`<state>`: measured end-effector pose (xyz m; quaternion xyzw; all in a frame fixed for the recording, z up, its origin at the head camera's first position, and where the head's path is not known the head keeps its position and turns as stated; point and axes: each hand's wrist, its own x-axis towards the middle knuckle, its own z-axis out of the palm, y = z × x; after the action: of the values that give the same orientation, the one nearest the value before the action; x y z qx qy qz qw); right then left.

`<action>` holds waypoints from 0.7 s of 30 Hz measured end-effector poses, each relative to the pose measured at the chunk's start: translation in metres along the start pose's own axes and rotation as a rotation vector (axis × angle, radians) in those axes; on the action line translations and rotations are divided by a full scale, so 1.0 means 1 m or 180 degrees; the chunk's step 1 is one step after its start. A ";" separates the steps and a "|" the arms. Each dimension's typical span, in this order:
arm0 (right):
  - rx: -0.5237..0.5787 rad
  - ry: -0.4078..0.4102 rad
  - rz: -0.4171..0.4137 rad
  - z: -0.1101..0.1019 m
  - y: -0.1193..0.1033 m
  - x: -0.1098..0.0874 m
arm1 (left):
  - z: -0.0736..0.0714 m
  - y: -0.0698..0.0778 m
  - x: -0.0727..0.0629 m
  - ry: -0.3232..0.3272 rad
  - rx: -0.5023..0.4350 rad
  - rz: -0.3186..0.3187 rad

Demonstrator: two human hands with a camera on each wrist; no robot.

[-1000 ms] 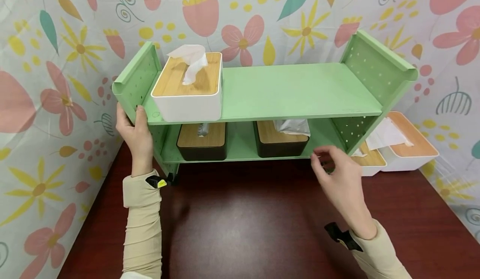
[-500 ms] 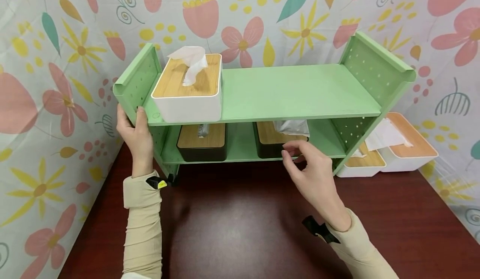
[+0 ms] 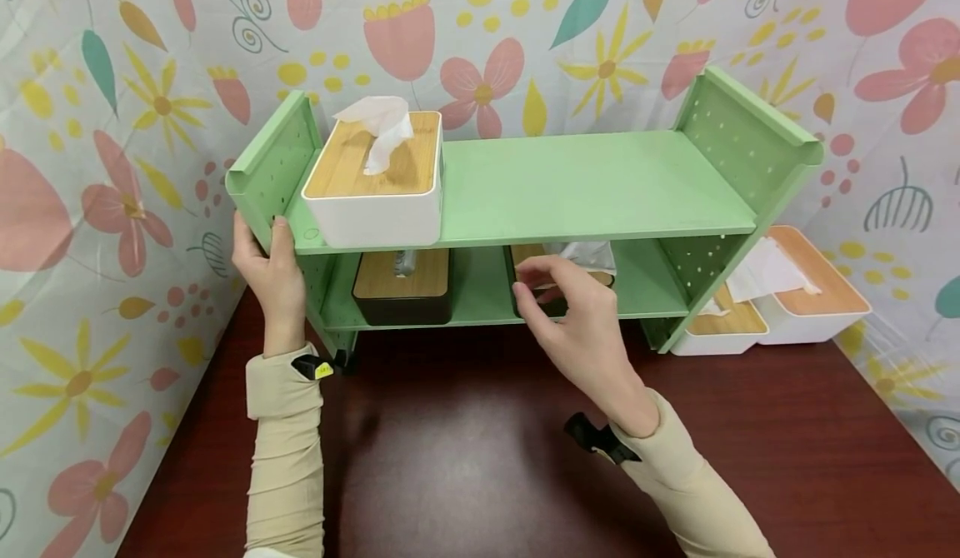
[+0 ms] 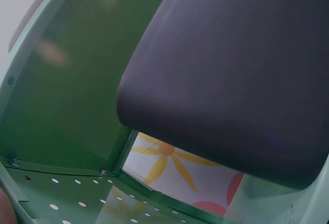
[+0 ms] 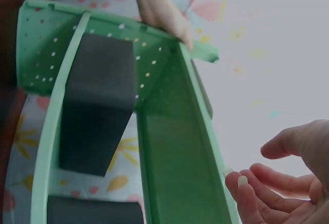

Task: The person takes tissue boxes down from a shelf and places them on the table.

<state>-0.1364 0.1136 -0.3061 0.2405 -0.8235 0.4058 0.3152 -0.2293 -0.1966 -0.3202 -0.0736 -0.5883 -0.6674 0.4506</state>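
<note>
My left hand [image 3: 273,285] grips the left side panel of a green two-tier metal shelf [image 3: 570,191], with the thumb at the upper board's front corner. My right hand [image 3: 581,325] is in front of the lower tier, fingers loosely bent and nothing held. Behind it, partly hidden, is a black tissue box with a wooden lid [image 3: 527,253] and white wrapping sticking out. Another black tissue box [image 3: 401,279] sits on the lower tier's left side; the left wrist view shows its dark wall [image 4: 226,80] close up. On the upper tier's left end stands a white tissue box [image 3: 375,216].
To the shelf's right, two white wooden-lidded tissue boxes, a smaller one [image 3: 720,344] and a larger one [image 3: 817,325], stand on the dark red tabletop [image 3: 457,458]. A flower-patterned curtain [image 3: 480,8] hangs close behind and at both sides.
My right hand has moved left, from near the shelf's right end to in front of the right black tissue box. My left hand keeps its grip on the shelf.
</note>
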 end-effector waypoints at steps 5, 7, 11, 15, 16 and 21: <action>0.0145 -0.0013 -0.0046 0.010 -0.004 0.009 | 0.000 0.001 0.000 -0.0011 -0.0014 -0.0010; 0.0202 -0.0006 -0.0056 0.013 -0.006 0.013 | -0.001 0.000 0.000 0.0006 -0.0071 -0.0042; 0.0297 0.0037 -0.0096 0.019 -0.011 0.023 | -0.001 -0.002 0.001 0.0037 -0.0150 -0.0102; 0.0439 0.0015 -0.0043 0.026 -0.015 0.035 | -0.001 -0.003 0.002 0.0016 -0.0106 -0.0057; 0.0470 0.0006 -0.0013 0.028 -0.016 0.038 | -0.001 -0.003 0.002 0.0007 -0.0089 -0.0049; 0.0579 -0.0027 0.0104 0.035 -0.020 0.049 | 0.000 -0.002 0.001 0.0012 -0.0082 -0.0060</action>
<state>-0.1683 0.0670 -0.2770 0.2564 -0.7883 0.4830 0.2820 -0.2308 -0.1969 -0.3207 -0.0726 -0.5794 -0.6793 0.4444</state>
